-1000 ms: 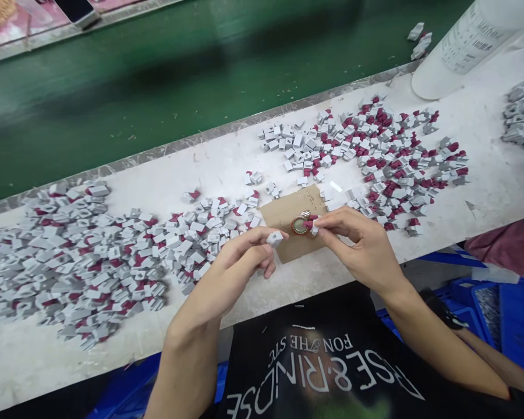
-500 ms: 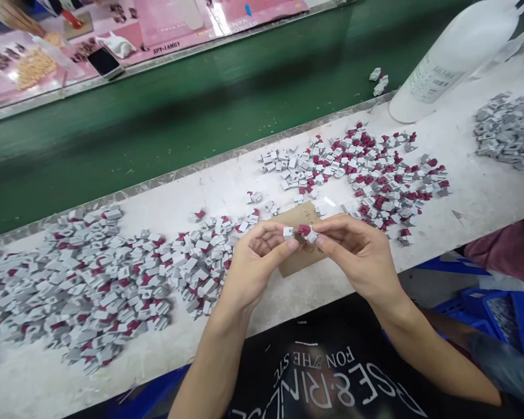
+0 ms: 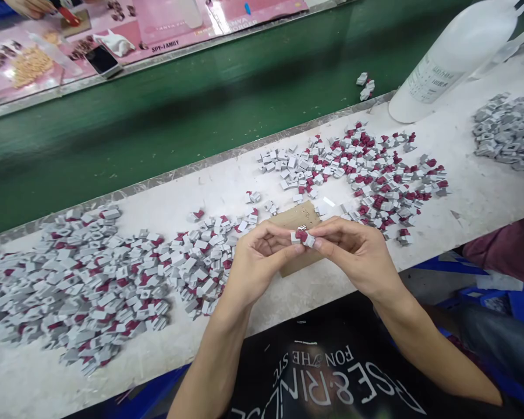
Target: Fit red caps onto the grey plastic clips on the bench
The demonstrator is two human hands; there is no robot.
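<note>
Between my fingertips, over a brown board (image 3: 293, 266), is a small grey-and-maroon plastic part (image 3: 303, 237). My left hand (image 3: 266, 251) pinches its grey left end between thumb and fingers. On the other side, my right hand (image 3: 353, 247) is closed on its grey right end, with the maroon piece in the middle. The two sides touch, though I cannot tell how firmly they are joined. A large pile of similar grey-and-maroon parts (image 3: 109, 279) spreads to the left of my hands, and another pile (image 3: 375, 174) lies beyond them to the right.
A white plastic bottle (image 3: 445, 64) stands at the back right, near a pile of plain grey parts (image 3: 509, 134). Behind the table runs a green belt (image 3: 179, 105) carrying a few parts. Across it, a co-worker's hand (image 3: 32, 7) is beside a phone (image 3: 102, 61) on a pink surface.
The grey piece in my left hand and the maroon-and-grey piece in my right, apart before, now meet. The loose parts on the green belt have shifted left.
</note>
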